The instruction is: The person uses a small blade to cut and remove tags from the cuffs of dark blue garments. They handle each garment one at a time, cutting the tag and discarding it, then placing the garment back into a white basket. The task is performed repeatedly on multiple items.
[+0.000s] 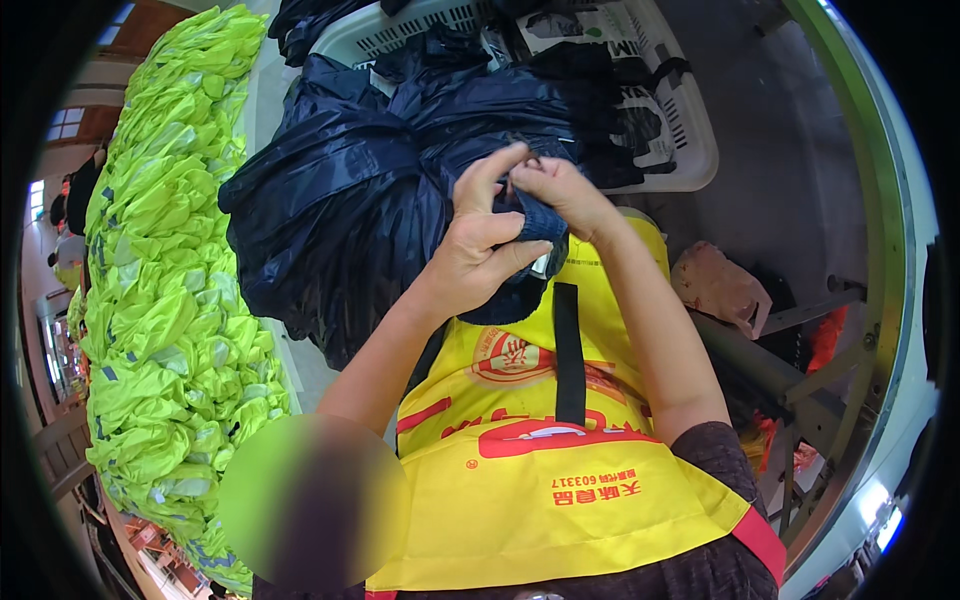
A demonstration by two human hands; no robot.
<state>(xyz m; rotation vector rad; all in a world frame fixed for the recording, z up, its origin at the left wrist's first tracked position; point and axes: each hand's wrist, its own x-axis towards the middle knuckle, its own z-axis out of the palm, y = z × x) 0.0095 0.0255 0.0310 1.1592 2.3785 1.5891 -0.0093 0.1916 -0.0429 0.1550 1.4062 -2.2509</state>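
Both hands pinched on the dark navy jacket (350,190) by my chest: left hand (480,245) gripping a fold, right hand (560,190) nipping the edge. Neon vests (160,260) look stacked already; this one's only started.

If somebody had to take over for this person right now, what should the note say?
Left hand: grips a dark navy garment at a ribbed cuff-like edge.
Right hand: fingertips pinch the same edge, close to the left thumb.
Things: the garment is bunched on the table, partly over a white basket holding more dark clothes. A long heap of neon yellow vests lies to the left. The person wears a yellow apron.
Done: nothing clearly finished on this garment.
Left: both hands are on the edge; the rest lies bunched.
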